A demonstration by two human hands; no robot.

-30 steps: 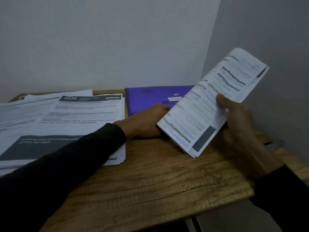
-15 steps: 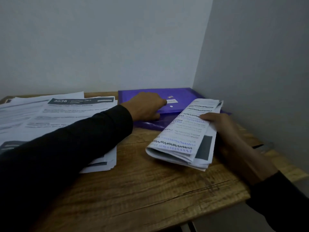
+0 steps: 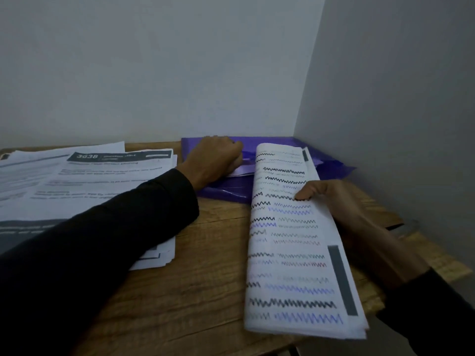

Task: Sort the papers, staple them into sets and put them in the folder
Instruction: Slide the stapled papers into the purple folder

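Paper set (image 3: 290,242), folded or curled lengthwise with its zigzag-printed face up, lies along the right side of the wooden table (image 3: 205,291), its near end by the front edge and its far end overlapping the purple folder (image 3: 226,191). Half a second ago the set lay slanted across the table; a second ago it was raised upright in the air, clear of the wood. The right hand (image 3: 341,206) grips the set at its right edge, thumb curled over the printed face, the other fingers hidden underneath; that grip is the same in all three moments, though the hand has swung the sheets round to point toward the far right corner.

The folder rests in that far right corner, against both walls. The left hand (image 3: 214,160) is on it, fingers curled round the lighter flap (image 3: 244,167), which stands lifted from the folder's body with a pale sheet edge showing beneath. Half a second ago the same hand lay flatter on the closed cover, and a second ago it sat at the folder's near edge.

A loose stack of printed papers (image 3: 102,176) spreads over the left half of the table up to the back edge, the top one headed 3638; the dark left sleeve (image 3: 115,227) crosses over it, as before.
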